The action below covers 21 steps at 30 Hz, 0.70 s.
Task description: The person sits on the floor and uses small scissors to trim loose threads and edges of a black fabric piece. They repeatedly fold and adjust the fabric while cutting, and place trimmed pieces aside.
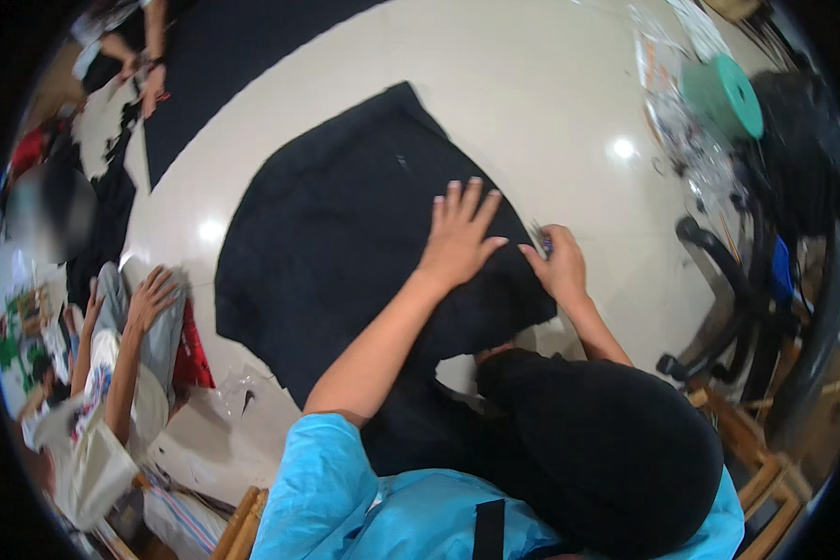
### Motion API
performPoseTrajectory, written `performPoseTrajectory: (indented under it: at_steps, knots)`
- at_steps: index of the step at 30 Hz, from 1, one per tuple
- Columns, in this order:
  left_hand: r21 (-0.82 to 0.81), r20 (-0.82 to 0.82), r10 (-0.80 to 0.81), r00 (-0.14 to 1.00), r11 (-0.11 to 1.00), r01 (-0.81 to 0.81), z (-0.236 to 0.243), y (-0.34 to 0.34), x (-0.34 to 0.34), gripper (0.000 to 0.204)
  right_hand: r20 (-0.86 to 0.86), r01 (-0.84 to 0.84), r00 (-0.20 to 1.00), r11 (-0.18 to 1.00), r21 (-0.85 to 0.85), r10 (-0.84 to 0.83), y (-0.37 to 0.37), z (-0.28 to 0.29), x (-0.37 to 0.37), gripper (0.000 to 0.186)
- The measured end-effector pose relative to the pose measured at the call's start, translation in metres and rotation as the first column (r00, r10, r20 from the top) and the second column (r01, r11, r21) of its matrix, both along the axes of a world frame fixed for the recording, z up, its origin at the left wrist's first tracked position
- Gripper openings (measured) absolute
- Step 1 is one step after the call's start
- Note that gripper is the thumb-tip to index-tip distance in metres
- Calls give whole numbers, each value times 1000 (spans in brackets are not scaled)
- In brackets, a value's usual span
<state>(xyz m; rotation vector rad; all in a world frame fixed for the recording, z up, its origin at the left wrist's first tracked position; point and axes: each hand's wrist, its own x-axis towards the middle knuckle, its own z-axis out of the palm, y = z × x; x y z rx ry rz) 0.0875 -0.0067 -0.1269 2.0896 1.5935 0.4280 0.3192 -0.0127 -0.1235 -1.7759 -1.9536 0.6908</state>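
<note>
A large piece of black cloth (336, 252) lies spread on a glossy white surface (532, 103). My left hand (459, 238) rests flat on the cloth near its right edge, fingers spread and holding nothing. Just to its right, my right hand (560, 269) is at the cloth's edge, fingers pinched on a small blue object (546, 245), mostly hidden by the fingers. A rounded black mass (607, 448) and my light blue sleeve (327, 485) fill the lower part of the view.
At the left another person's hand (151, 297) rests on grey fabric. A further person (145, 56) works by a second black cloth (233, 47) at the top left. A green roll (723, 93), a black office chair (765, 280) and wooden frames (765, 485) stand at the right.
</note>
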Motion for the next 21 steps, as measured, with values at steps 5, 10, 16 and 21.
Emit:
performPoseTrajectory:
  at_steps: [5,10,16,21]
  knots:
    - [-68,-152,-66,986,996,57,-21,3,-1,86,-8,66,998,983,-173,-68,-31,-1,32,27]
    - [-65,-259,-1,966,998,-16,-27,14,-15,90,-49,134,988,975,-177,-145,-48,-15,41,22]
    - [68,-315,373,873,926,-371,-51,51,-105,91,-35,146,987,973,-180,-155,-56,-3,33,29]
    - [82,-318,480,818,873,-480,-39,52,-120,87,-101,130,985,985,-117,-142,-56,-7,28,32]
